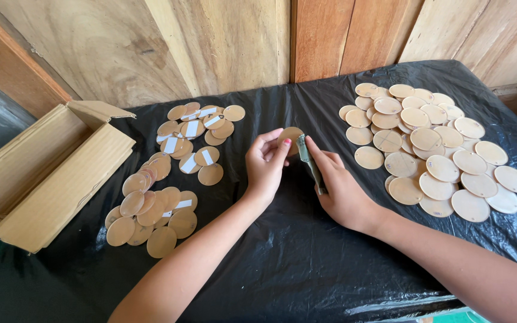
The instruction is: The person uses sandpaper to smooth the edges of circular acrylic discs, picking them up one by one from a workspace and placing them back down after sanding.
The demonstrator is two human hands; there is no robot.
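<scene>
left hand (265, 162) pinches a wooden disc (290, 136) above the black-covered desk (294, 251); right hand (337, 182), closed around a green tool (310, 161), touches it. the light pinch could let the disc slip.

Bare black sheet (294, 239) between disc piles (169, 173) (432, 149).

Glossy, creased black plastic sheet (282, 251) over the table; matt, smooth thin wooden discs (432, 149), some on the left (169, 173) bearing white paper strips; matt brown cardboard box (43, 179); planed wooden wall (228, 42), grain visible.
</scene>
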